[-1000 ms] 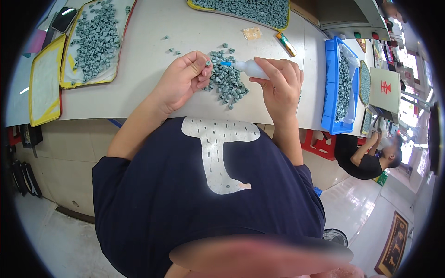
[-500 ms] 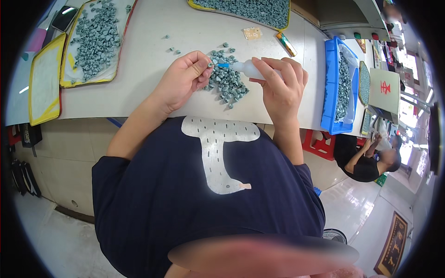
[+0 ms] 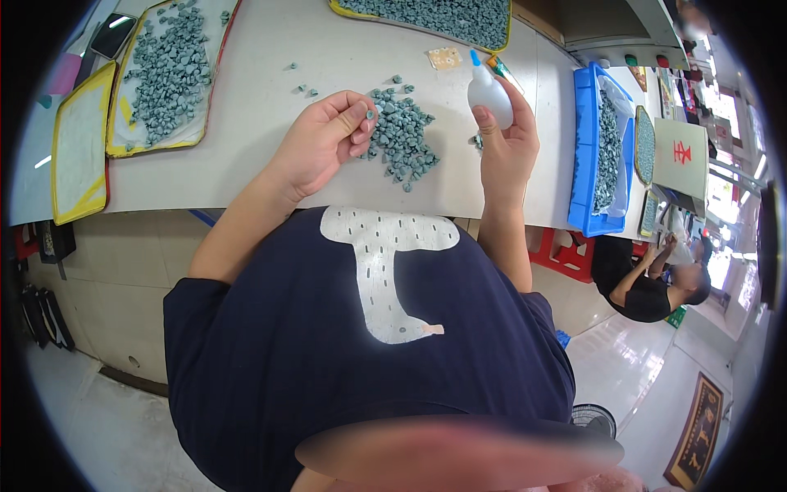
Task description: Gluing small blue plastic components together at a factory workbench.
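Note:
Between the thumb and fingers of my left hand [image 3: 332,139] is a small grey-green piece [image 3: 370,116], pinched at the left edge of a heap of like pieces [image 3: 402,139] on the table. My right hand [image 3: 510,148] grips a white squeeze bottle [image 3: 489,94] to the right of the heap. The bottle stands nearly upright, its blue nozzle [image 3: 475,57] pointing up and away from me. One or more small pieces [image 3: 477,141] show beside my right thumb, partly covered by the hand.
A yellow-rimmed tray of pieces [image 3: 168,78] lies at the left, an empty-looking one [image 3: 80,143] beside it. Another tray [image 3: 434,20] sits at the far side. A blue bin [image 3: 584,148] stands right. A phone [image 3: 113,34] lies far left; a person in black [image 3: 648,287] sits rightward.
My right hand has moved right and turned the bottle from lying sideways, nozzle by the left-hand piece, to nozzle up. The left hand has stayed put with its piece.

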Action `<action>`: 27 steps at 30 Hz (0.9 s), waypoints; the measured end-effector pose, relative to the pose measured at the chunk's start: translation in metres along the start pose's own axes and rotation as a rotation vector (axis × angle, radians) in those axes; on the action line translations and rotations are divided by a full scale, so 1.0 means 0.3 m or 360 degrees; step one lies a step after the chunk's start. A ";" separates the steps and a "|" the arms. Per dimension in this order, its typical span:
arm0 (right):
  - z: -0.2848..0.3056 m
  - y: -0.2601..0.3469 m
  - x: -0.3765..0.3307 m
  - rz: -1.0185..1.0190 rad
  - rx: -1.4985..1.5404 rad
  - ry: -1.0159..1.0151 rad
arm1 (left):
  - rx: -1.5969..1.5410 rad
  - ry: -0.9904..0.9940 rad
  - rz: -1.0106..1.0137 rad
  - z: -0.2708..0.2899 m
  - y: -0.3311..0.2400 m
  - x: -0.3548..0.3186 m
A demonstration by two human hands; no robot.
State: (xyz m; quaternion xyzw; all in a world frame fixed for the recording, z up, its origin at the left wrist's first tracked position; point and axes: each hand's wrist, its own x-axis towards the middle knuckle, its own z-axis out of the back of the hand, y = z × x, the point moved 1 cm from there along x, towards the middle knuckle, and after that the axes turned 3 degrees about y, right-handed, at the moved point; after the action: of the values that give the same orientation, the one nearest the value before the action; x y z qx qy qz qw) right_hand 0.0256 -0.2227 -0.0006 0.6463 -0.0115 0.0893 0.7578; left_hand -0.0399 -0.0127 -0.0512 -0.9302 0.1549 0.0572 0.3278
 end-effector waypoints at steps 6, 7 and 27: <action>0.011 0.006 -0.011 0.0355 -0.0441 0.0270 | -0.0020 0.0011 -0.0008 -0.006 -0.002 0.002; 0.010 0.023 -0.011 0.0520 -0.0664 0.0362 | -0.0039 -0.0006 0.0008 -0.008 -0.004 0.003; -0.049 0.119 -0.069 0.0921 -0.1377 0.0612 | -0.0108 -0.0010 0.0010 0.028 -0.014 -0.024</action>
State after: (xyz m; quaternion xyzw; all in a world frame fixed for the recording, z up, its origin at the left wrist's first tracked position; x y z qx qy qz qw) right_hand -0.0016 -0.2054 0.0291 0.2188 -0.0858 0.3972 0.8871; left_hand -0.0454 -0.0024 -0.0537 -0.9401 0.1548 0.0664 0.2965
